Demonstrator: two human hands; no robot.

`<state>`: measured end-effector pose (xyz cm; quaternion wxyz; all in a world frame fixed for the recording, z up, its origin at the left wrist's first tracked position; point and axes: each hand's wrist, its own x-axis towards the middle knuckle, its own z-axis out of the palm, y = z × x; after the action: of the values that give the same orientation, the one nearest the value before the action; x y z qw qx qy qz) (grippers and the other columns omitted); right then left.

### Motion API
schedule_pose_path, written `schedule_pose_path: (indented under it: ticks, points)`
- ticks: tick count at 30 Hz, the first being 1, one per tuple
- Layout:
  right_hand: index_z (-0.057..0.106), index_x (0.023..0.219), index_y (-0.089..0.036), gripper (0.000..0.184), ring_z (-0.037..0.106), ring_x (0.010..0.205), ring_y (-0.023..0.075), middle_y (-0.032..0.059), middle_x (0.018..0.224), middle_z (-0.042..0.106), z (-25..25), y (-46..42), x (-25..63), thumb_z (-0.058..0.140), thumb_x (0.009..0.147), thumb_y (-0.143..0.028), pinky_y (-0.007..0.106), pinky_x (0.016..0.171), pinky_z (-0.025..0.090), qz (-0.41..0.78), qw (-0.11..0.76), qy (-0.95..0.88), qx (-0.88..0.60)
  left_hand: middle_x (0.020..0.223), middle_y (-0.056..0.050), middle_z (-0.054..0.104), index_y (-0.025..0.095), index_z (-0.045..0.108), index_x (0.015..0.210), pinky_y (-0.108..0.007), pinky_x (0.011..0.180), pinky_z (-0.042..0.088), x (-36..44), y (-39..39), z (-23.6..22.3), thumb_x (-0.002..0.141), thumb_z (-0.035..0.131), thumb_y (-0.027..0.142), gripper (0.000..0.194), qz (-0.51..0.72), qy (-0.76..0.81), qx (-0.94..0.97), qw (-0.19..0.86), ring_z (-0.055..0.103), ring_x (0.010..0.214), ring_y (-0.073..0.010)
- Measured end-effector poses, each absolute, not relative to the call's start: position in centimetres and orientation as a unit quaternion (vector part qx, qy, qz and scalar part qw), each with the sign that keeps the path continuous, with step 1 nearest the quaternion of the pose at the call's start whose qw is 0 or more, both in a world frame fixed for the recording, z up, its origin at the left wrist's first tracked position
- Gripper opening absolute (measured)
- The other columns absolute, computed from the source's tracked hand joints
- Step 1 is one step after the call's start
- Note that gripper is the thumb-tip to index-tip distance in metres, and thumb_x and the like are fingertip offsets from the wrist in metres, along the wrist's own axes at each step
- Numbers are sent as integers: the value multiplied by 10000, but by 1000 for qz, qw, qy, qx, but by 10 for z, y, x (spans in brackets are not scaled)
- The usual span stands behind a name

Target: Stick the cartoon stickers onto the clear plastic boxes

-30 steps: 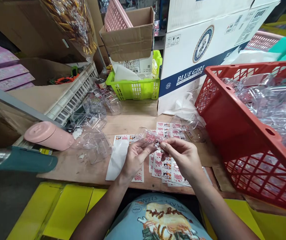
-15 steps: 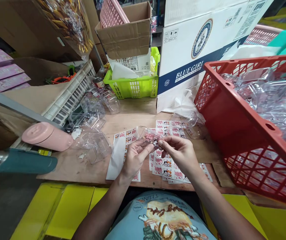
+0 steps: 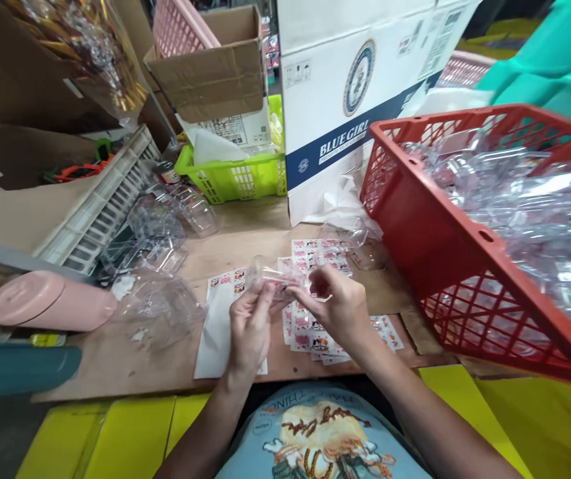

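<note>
Above the table's front part, my left hand [image 3: 251, 326] grips a clear plastic box [image 3: 270, 269] between thumb and fingers. A small pink sticker shows through the box near the fingertips, partly covered and blurred. My right hand [image 3: 338, 303] has its thumb against the box's right side, with the other fingers curled. Under the hands lie sticker sheets [image 3: 320, 342] printed with cats and pink lettering. Left of them is another sheet with its white backing [image 3: 215, 332] partly bare.
A red crate [image 3: 429, 219] full of clear plastic boxes stands at right. Loose clear boxes [image 3: 165, 303] lie at left, near a pink bottle [image 3: 50, 301] and a teal bottle [image 3: 20, 369]. Behind are a green basket [image 3: 238, 179] and a white carton [image 3: 325, 120].
The view has shifted to the right. The box has tilted up in my left hand. My right thumb has slid across it, and the right fingers have curled back.
</note>
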<state>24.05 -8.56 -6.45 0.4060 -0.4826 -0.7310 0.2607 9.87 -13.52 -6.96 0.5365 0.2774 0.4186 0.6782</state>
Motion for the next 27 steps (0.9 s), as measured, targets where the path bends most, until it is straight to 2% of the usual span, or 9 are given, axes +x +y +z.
schedule_pose_path:
  ticks: [3,5,7,10,13,17,21,24,27]
  points:
    - [537,1289,-200,618,637,909,215,97,1068,673,-58,-88,246,745,780,-481,320,782,516,303,412,-749,-423,905,-67,773,185,761,919,-423,900,579,99,-141,-66,848,686,400,239,645,419,313,557,720,958,-252]
    - [473,1376,-241,584,619,982,211,84,1120,639,-51,-86,250,657,870,-468,341,858,515,328,404,-767,-375,935,-85,766,178,753,966,-420,898,577,94,-147,-63,894,613,434,301,603,454,383,532,713,976,-260]
    - [459,1404,-243,556,593,992,222,89,1102,603,-46,-75,256,598,914,-468,371,891,507,267,414,-776,-393,1059,-103,739,191,721,1084,-416,944,549,81,-154,-64,920,567,434,332,562,527,476,424,688,1041,-262]
    - [420,1451,-170,665,534,1065,281,148,1151,538,-46,-39,271,577,909,-521,443,951,477,105,410,-780,-462,1383,-148,559,222,510,1394,-480,1091,418,56,-165,-77,844,668,447,615,447,662,572,184,527,1291,-314]
    - [396,1466,-98,730,462,1164,356,208,1223,496,-52,6,287,518,921,-568,550,1008,405,1,352,-785,-509,1557,-219,322,181,241,1539,-612,1153,237,43,-174,-106,807,685,505,915,278,728,618,104,241,1466,-392]
    - [354,1479,-82,735,344,1281,459,266,1374,399,-57,21,282,462,941,-571,673,991,333,-52,300,-771,-559,1611,-218,186,155,183,1548,-658,1162,92,64,-179,-140,930,522,455,767,190,739,642,78,23,1503,-374]
    - [437,1411,-115,539,447,1214,333,208,1284,523,-72,-18,240,419,992,-452,511,1013,409,71,248,-870,-420,1634,-182,118,171,46,1562,-593,1201,110,96,-178,-149,1002,342,252,638,264,704,655,82,20,1518,-286]
    - [518,1329,-130,452,469,1160,351,186,1195,596,-97,-43,207,495,964,-395,546,973,414,146,162,-919,-329,1640,-148,123,182,216,1522,-490,1209,233,94,-177,-148,979,270,114,549,333,669,659,86,104,1519,-242]
    - [536,1308,-148,434,485,1101,377,188,1196,593,-119,-48,193,582,904,-298,604,913,403,150,158,-926,-310,1562,-156,304,186,435,1387,-487,1159,327,67,-171,-142,967,382,155,425,324,696,638,58,281,1462,-276]
